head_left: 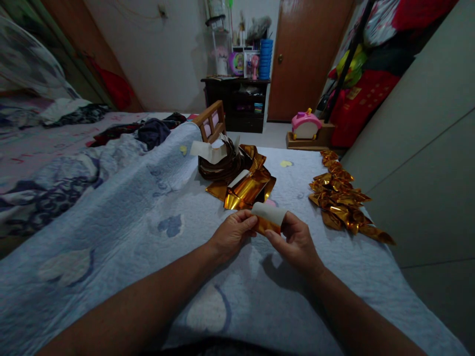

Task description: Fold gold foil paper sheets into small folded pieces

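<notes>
Between my two hands is a sheet of gold foil paper [269,225], gold on the near side and whitish along its curled upper part. My left hand [237,228] pinches its left end between thumb and fingers. At the right end, my right hand [297,240] grips it with the thumb below and the fingers curled behind. Just beyond lie loose gold foil sheets [247,190], partly bent, beside a dark rolled stack of paper [222,165] with pale sheets sticking up. Several folded gold pieces [339,202] lie in a heap on the right.
A light blue quilted cover [200,267] with heart patterns lies under everything. A small wooden rail [212,121] stands at its far edge. Clothes [154,132] lie on the left. A pink toy [306,124] and a dark cabinet [235,106] are beyond, near a brown door [302,59].
</notes>
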`<action>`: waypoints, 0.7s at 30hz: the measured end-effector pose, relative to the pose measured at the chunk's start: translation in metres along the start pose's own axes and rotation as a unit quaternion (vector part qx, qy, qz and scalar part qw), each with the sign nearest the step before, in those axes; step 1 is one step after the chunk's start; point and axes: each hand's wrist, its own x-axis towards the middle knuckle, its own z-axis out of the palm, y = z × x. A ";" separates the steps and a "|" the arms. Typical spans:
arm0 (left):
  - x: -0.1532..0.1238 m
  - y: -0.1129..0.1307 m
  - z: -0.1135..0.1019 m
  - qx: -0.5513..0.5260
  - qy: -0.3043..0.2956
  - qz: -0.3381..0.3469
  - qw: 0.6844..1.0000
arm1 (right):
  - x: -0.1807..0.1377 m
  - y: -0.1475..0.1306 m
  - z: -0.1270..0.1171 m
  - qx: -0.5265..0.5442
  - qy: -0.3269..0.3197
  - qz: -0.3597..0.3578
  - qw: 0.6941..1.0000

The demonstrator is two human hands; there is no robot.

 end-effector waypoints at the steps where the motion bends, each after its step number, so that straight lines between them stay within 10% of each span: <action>1: 0.000 0.000 0.000 -0.002 -0.002 -0.001 1.000 | 0.000 0.000 0.000 0.002 -0.002 -0.001 1.000; 21: 0.000 -0.001 0.000 -0.056 -0.025 -0.025 0.998 | -0.001 -0.003 -0.001 -0.003 0.008 0.009 1.000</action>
